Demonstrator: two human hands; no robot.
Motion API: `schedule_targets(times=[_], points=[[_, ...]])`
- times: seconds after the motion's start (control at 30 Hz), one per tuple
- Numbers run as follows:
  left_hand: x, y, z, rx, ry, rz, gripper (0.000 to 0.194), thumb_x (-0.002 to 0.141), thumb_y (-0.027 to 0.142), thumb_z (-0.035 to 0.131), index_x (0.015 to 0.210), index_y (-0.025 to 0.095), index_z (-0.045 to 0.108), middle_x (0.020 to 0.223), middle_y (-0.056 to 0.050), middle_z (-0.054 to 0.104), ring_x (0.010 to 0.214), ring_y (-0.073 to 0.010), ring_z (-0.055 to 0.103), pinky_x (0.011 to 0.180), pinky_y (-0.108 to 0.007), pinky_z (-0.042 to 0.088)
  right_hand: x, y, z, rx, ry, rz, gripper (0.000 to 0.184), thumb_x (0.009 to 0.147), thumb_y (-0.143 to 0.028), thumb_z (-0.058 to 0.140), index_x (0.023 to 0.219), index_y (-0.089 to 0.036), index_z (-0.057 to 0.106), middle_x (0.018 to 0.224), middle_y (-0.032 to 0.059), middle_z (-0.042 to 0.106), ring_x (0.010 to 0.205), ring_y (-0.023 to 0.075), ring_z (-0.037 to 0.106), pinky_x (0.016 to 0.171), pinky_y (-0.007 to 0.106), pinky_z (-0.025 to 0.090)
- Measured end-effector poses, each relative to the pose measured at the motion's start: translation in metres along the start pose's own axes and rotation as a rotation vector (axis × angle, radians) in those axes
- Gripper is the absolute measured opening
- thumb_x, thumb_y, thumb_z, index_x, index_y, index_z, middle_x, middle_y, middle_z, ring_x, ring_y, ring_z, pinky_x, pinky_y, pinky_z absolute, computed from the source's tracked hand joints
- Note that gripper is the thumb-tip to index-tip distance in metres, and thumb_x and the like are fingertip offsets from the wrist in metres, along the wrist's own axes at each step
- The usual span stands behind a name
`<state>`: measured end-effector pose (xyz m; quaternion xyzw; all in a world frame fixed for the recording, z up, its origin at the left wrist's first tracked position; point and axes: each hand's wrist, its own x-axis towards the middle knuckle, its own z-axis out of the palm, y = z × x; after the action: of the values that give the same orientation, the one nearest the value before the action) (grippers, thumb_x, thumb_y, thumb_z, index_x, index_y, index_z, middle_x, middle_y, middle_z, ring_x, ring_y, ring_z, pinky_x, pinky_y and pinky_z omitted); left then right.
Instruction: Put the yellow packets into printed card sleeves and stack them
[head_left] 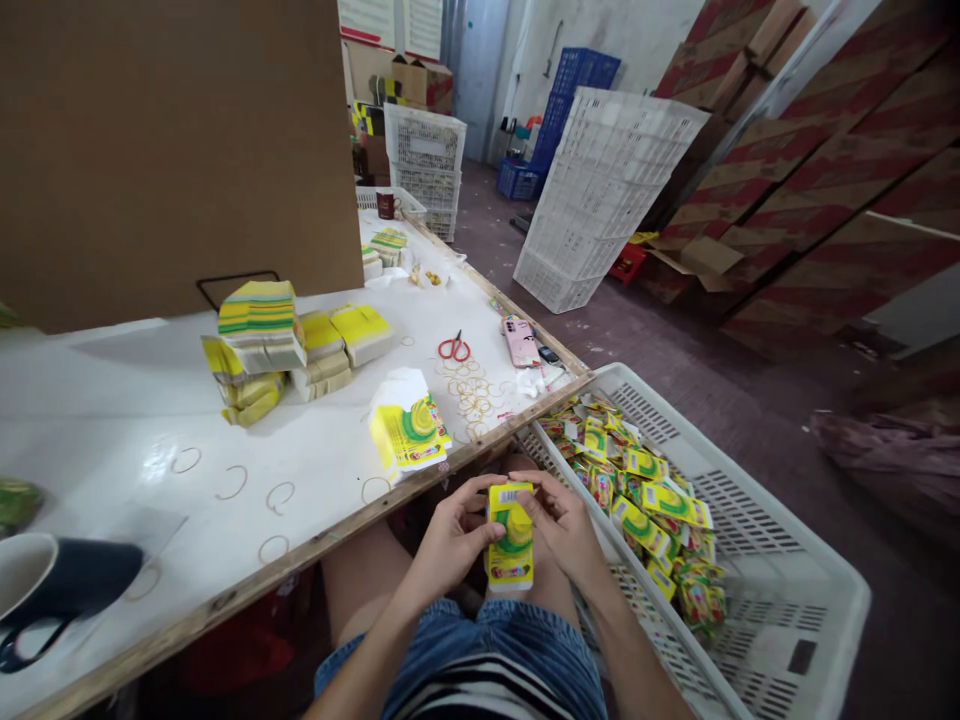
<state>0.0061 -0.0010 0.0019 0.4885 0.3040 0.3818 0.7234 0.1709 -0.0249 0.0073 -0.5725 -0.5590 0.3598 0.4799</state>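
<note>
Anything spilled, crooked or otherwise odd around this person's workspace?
Mildly untidy: rubber bands lie loose on the white tabletop, many clustered by the red-handled scissors, others strewn singly toward the dark blue mug. The tall white crate stack also looks tilted, though lens distortion may explain that.

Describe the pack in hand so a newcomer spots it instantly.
Find the white table, then its wooden edge. The yellow-green pack shows just below, above denim shorts. Unlike the packets in the crate, left hand and right hand hold it.
</note>
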Motion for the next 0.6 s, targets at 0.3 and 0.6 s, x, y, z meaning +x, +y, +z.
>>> schedule_targets(times=[0.3, 0.6], points=[[0.007, 0.006, -0.027, 0.945, 0.536, 0.475, 0.047, 0.090, 0.023, 0.052, 0.137, 0.021, 0.045, 0.147, -0.014, 0.046, 0.142, -0.0285, 0.033, 0.116, -0.056, 0.021, 0.011, 0.003, -0.032, -0.450, 0.748, -0.322, 0.025, 0.084, -0.038, 0.065, 0.094, -0.017, 0.072, 0.106, 0.0144, 0.063, 0.107, 0.0298, 0.056, 0.097, 0.049, 0.041], [0.013, -0.006, -0.055, 1.284, 0.448, 0.336, 0.055, 0.089, 0.025, 0.053, 0.141, 0.016, 0.037, 0.136, -0.018, 0.057, 0.129, -0.0282, 0.052, 0.116, -0.059, 0.019, 0.073, 0.027, 0.067, 0.025, 0.191, 0.024, 0.033, 0.079, -0.042, 0.063, 0.099, -0.017, 0.073, 0.090, 0.0093, 0.073, 0.073, 0.0213, 0.062, 0.071, 0.034, 0.051]])
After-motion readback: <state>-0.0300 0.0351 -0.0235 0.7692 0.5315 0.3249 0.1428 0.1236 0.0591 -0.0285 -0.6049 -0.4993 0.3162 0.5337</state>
